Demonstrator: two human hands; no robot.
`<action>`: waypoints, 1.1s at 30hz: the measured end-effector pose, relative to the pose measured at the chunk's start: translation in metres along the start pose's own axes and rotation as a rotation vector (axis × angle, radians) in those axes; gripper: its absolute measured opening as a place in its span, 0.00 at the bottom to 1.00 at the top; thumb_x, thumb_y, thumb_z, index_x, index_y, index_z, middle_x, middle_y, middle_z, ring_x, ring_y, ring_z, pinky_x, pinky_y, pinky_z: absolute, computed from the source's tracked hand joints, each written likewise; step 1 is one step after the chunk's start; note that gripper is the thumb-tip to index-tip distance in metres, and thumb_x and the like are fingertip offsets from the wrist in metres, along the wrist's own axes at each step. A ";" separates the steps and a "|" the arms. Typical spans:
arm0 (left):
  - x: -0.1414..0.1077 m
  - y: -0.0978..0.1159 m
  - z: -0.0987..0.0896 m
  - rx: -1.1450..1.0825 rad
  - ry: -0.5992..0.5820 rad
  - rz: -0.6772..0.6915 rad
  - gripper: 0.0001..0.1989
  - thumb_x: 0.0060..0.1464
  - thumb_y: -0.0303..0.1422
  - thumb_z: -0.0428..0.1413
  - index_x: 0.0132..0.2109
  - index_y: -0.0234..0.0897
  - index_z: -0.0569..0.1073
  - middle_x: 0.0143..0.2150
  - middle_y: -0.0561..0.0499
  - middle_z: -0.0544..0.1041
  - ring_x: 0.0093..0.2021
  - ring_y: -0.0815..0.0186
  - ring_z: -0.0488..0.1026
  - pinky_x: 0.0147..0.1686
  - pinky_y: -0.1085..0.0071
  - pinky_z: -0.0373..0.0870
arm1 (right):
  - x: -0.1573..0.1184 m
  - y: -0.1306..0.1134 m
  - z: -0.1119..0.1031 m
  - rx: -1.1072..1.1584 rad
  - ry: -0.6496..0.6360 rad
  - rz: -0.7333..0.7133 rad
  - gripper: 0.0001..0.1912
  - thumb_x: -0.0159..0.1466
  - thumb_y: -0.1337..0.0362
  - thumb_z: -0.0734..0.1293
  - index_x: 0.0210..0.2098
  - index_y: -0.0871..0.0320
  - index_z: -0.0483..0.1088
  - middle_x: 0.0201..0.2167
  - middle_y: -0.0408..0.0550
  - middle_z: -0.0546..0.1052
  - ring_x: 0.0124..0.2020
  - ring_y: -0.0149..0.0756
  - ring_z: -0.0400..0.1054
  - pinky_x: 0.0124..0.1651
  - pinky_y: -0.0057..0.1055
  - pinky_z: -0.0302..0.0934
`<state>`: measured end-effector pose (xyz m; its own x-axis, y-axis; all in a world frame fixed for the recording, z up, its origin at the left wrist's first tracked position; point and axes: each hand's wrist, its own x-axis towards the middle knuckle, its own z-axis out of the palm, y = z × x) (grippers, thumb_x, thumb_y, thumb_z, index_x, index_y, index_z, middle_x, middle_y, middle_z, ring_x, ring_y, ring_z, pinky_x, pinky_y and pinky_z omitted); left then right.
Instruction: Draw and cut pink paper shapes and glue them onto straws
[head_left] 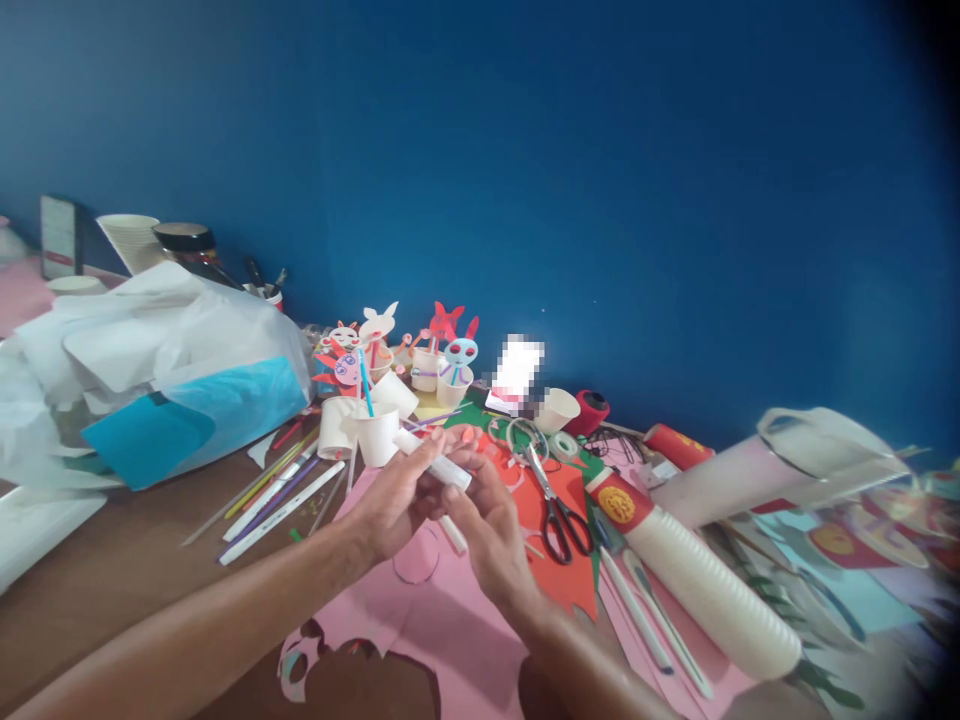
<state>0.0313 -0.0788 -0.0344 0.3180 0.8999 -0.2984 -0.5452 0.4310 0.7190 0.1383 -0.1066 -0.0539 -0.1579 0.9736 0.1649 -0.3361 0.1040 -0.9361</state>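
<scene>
A short white tube, whose exact kind I cannot make out, slants between my two hands above the pink paper. My left hand has its fingers closed around the tube from the left. On the other side, my right hand grips its near end, thumb resting along it. A tiny orange piece shows by the fingertips. Below the hands a white stick lies on the pink paper, near a drawn circle. White paper cups stand just beyond my left hand.
Scissors lie on orange paper to the right, beside a long stack of paper cups. Several pens lie left, before a plastic bag. Decorated cup figures stand by the blue wall.
</scene>
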 end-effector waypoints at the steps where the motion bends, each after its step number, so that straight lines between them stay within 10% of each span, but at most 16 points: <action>1: 0.000 0.002 0.000 0.000 -0.011 -0.001 0.19 0.52 0.40 0.55 0.50 0.36 0.71 0.35 0.46 0.78 0.18 0.74 0.64 0.16 0.78 0.55 | 0.000 -0.001 -0.001 0.000 -0.018 -0.009 0.13 0.60 0.59 0.64 0.43 0.55 0.63 0.36 0.45 0.74 0.35 0.33 0.70 0.37 0.30 0.66; 13: 0.005 0.001 -0.008 0.117 -0.088 0.063 0.22 0.52 0.40 0.55 0.54 0.41 0.68 0.46 0.44 0.75 0.19 0.73 0.66 0.15 0.76 0.58 | 0.003 0.005 -0.006 -0.092 -0.022 0.062 0.13 0.59 0.57 0.66 0.41 0.56 0.67 0.29 0.43 0.75 0.26 0.29 0.68 0.31 0.27 0.65; 25: 0.008 -0.001 -0.014 0.016 -0.318 0.148 0.24 0.46 0.43 0.60 0.50 0.38 0.71 0.54 0.44 0.70 0.59 0.54 0.59 0.48 0.65 0.62 | 0.021 -0.029 -0.042 0.045 0.088 -0.005 0.09 0.59 0.61 0.66 0.38 0.56 0.68 0.35 0.45 0.75 0.32 0.31 0.70 0.30 0.25 0.64; 33: 0.014 0.036 -0.016 -0.132 -0.112 0.175 0.19 0.54 0.40 0.48 0.47 0.31 0.71 0.54 0.40 0.69 0.57 0.54 0.61 0.48 0.60 0.66 | 0.051 -0.009 -0.099 -0.922 0.098 0.034 0.11 0.59 0.62 0.63 0.40 0.58 0.69 0.34 0.48 0.75 0.36 0.38 0.70 0.36 0.33 0.62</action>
<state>0.0041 -0.0498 -0.0227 0.2902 0.9518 -0.0996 -0.6935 0.2808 0.6635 0.2257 -0.0376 -0.0675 -0.0611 0.9875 0.1452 0.5451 0.1549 -0.8239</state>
